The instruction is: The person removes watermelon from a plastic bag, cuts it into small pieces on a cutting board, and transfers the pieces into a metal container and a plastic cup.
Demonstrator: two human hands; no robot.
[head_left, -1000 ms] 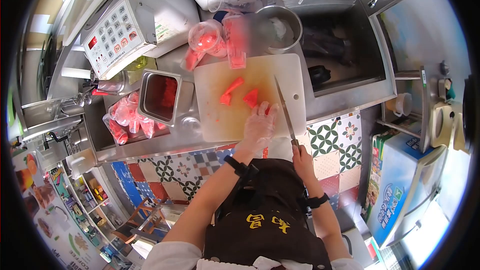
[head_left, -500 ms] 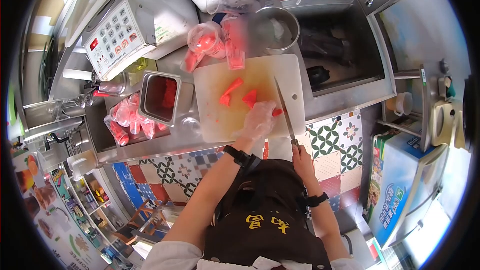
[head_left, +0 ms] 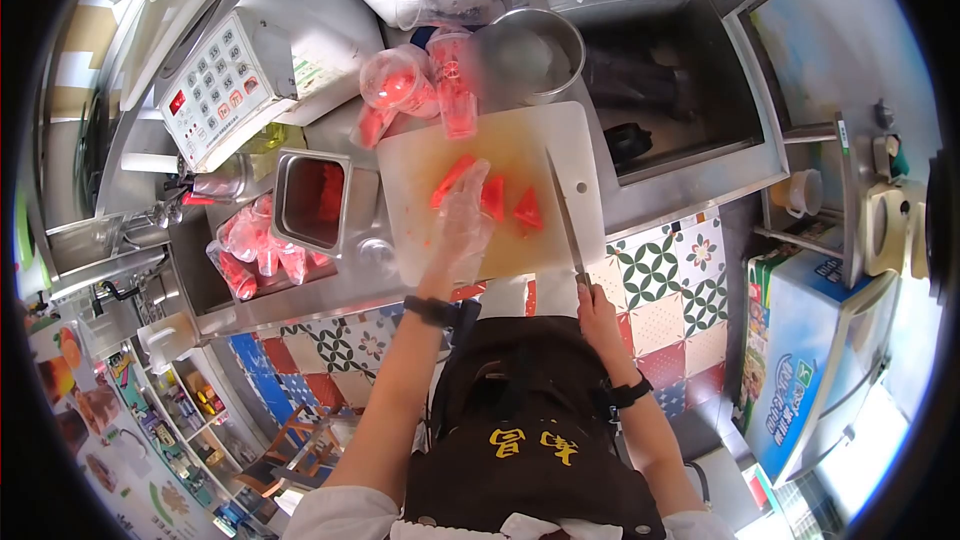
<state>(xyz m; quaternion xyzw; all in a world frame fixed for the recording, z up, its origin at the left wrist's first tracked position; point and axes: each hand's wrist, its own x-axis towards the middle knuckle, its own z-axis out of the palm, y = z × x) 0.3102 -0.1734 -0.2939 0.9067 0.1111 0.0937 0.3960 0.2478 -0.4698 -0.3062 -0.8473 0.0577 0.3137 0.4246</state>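
Note:
My left hand (head_left: 464, 225), in a clear plastic glove, reaches over the white cutting board (head_left: 400, 155) with fingers stretched out. Its fingertips are against or just beside a red watermelon piece (head_left: 452, 182); the glove hides part of the contact. Right of that hand lie a second watermelon piece (head_left: 493, 198) and a triangular watermelon piece (head_left: 529, 209). Bare and closed round the handle, my right hand (head_left: 599, 314) holds a long knife (head_left: 566, 215). Its blade rests along the board's right side, tip pointing away from me.
Left of the board stands a metal container (head_left: 283, 202) with red fruit inside. Bagged red fruit (head_left: 262, 240) lies beyond it. Plastic cups of red fruit (head_left: 398, 85) and a steel bowl (head_left: 560, 50) sit behind the board. A sink (head_left: 690, 40) is at the right.
My left hand has moved left, from the right-hand watermelon pieces to the one at the left, uncovering the triangular piece. The knife stays in my right hand with little movement.

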